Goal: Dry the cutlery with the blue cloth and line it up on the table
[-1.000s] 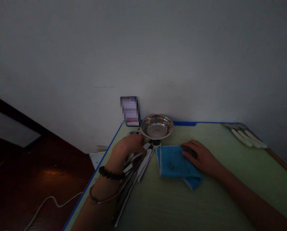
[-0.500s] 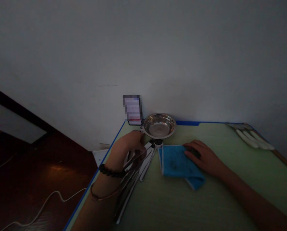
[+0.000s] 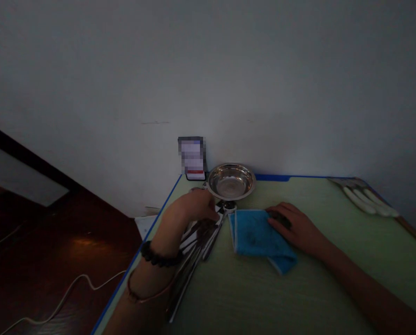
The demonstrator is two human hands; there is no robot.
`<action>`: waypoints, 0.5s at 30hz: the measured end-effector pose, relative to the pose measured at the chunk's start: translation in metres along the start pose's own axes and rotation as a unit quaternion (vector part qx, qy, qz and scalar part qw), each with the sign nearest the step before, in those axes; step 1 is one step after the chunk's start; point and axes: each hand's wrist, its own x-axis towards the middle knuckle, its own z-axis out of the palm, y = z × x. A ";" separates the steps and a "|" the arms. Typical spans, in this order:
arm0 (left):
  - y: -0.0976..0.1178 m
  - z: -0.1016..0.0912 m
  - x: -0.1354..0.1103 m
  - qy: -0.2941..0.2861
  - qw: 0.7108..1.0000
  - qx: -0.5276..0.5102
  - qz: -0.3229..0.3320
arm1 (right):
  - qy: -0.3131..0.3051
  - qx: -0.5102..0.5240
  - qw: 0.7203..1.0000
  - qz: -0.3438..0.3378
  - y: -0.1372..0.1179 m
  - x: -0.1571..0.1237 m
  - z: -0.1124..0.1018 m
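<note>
My left hand (image 3: 194,207) reaches over a bundle of long metal utensils (image 3: 189,274) at the left of the table. Its fingers bend down at their upper ends, in shadow; what they grip is hard to make out. Just beyond it stands a round, shiny steel bowl (image 3: 231,182). My right hand (image 3: 293,228) is closed at the right edge of a folded blue cloth (image 3: 255,235) with a pale border and dark stains. A dark patch shows between its thumb and fingers; I cannot tell what it is.
A phone (image 3: 193,158) leans against the wall behind the bowl. White-handled utensils (image 3: 359,200) lie at the far right, beside a long brown stick (image 3: 412,235). The green table (image 3: 264,302) has a blue edge. A white cable (image 3: 77,279) runs across the floor on the left.
My left hand has shifted slightly to the right over the utensils, near the bowl. My right hand and the blue cloth have stayed put.
</note>
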 end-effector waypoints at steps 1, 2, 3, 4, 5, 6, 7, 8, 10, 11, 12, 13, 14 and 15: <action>0.007 0.003 0.002 0.003 1.000 0.001 0.007 | 0.001 0.000 1.000 0.000 0.000 0.000 0.000; 0.014 0.007 0.004 0.005 1.000 0.003 0.011 | 0.001 0.001 1.000 0.001 0.001 0.000 0.000; 0.021 0.011 0.006 0.008 1.000 0.006 0.014 | 0.001 0.001 1.000 0.001 0.002 0.000 0.000; 0.026 0.015 0.008 0.015 1.000 0.012 0.010 | -0.001 0.002 1.000 0.001 0.003 0.000 0.000; 0.030 0.018 0.010 0.020 1.000 0.017 0.006 | -0.003 0.004 1.000 0.002 0.004 0.001 0.000; 0.033 0.021 0.011 0.025 0.999 0.021 0.001 | -0.003 0.006 1.000 0.006 0.005 0.001 -0.001; 0.035 0.024 0.012 0.027 0.999 0.024 -0.003 | -0.002 0.010 1.000 0.013 0.005 0.001 -0.001; 0.036 0.026 0.012 0.026 0.999 0.026 -0.006 | 0.000 0.016 1.000 0.024 0.006 0.002 -0.002; 0.038 0.029 0.012 0.023 0.999 0.028 -0.007 | 0.005 0.037 0.998 0.048 0.007 0.003 -0.005; 0.040 0.030 0.013 0.022 0.999 0.028 -0.006 | 0.009 0.051 0.997 0.055 0.008 0.003 -0.008; 0.042 0.031 0.013 0.022 0.999 0.029 -0.003 | 0.011 0.065 0.996 0.057 0.008 0.003 -0.011; 0.043 0.032 0.013 0.023 0.999 0.029 0.000 | 0.011 0.077 0.995 0.056 0.009 0.003 -0.014; 0.045 0.033 0.014 0.022 0.999 0.029 0.005 | 0.006 0.087 0.995 0.050 0.011 0.003 -0.017; 0.047 0.034 0.015 0.022 0.999 0.029 0.011 | -0.005 0.093 0.995 0.041 0.012 0.003 -0.020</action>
